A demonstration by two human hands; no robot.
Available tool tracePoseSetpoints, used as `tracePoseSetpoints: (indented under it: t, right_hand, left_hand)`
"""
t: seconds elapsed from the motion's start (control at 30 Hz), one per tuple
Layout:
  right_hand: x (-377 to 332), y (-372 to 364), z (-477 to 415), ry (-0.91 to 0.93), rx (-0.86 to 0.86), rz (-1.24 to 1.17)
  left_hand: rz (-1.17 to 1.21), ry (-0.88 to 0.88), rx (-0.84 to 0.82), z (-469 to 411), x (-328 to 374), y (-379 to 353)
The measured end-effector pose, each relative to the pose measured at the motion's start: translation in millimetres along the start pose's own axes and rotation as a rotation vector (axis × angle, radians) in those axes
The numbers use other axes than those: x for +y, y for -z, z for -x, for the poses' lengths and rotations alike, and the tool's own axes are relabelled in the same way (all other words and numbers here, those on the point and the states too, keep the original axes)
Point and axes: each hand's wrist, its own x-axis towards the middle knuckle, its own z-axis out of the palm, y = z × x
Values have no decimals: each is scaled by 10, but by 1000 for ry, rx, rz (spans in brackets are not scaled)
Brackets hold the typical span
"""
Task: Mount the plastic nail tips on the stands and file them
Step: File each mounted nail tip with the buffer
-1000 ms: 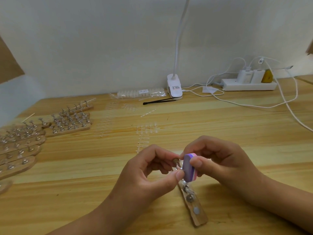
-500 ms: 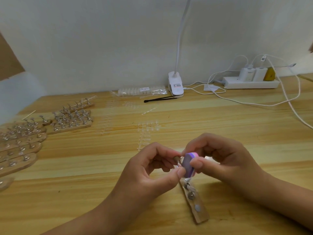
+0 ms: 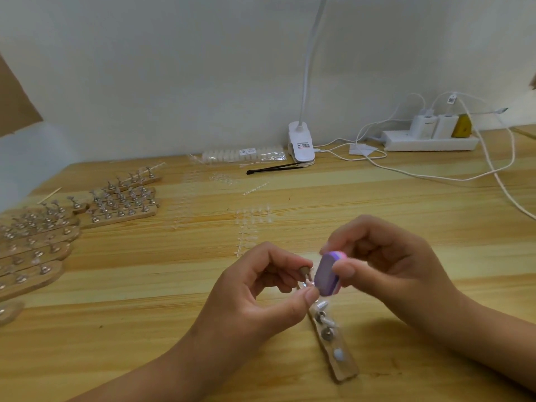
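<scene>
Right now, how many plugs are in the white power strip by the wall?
3 on the power strip: one white adapter, a second white adapter beside it on the right, a yellow plug rightmost. None looks hidden.

A purple buffer block (image 3: 327, 275) meets the clear nail tip (image 3: 308, 284) on its metal stand (image 3: 304, 271) above a wooden strip (image 3: 338, 355).

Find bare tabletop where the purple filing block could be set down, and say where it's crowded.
Free: the light wooden table between the right hand and the white cable; the near-left corner beside the left hand. Crowded: wooden stand strips along the left edge, clear nail-tip strips mid-table.
</scene>
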Motion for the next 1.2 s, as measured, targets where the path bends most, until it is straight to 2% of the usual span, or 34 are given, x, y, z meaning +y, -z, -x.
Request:
tracePoseSetpoints:
  t: [0.03, 0.13, 0.27, 0.37, 0.53, 0.7, 0.83, 0.97, 1.07, 1.2]
  right_hand:
    - [-6, 6, -2, 8, 19, 1]
    - [-4, -3, -4, -33, -73, 12]
    - [1, 2, 0, 27, 35, 12]
    - [-20, 2, -18, 5, -22, 13]
    - [-65, 78, -40, 73, 72, -22]
    - [-4, 39, -16, -7, -95, 90]
    - [-8, 25, -7, 56, 17, 85]
    - [-2, 10, -10, -10, -90, 66]
    - [-2, 15, -11, 52, 7, 74]
    - [10, 10, 5, 26, -83, 91]
  left_hand:
    - [0, 2, 2, -1, 1, 0]
    - [-17, 8, -6, 2, -6, 3]
    - [-3, 10, -2, 7, -2, 3]
    - [-15, 27, -4, 3, -17, -2]
    - [14, 28, 5, -13, -19, -1]
    - [-1, 23, -3, -10, -22, -3]
    - [-12, 19, -5, -8, -18, -1]
    - [-20, 15, -11, -6, -28, -9]
    - [-9, 13, -6, -12, -29, -3]
    - [-1, 8, -3, -19, -39, -5]
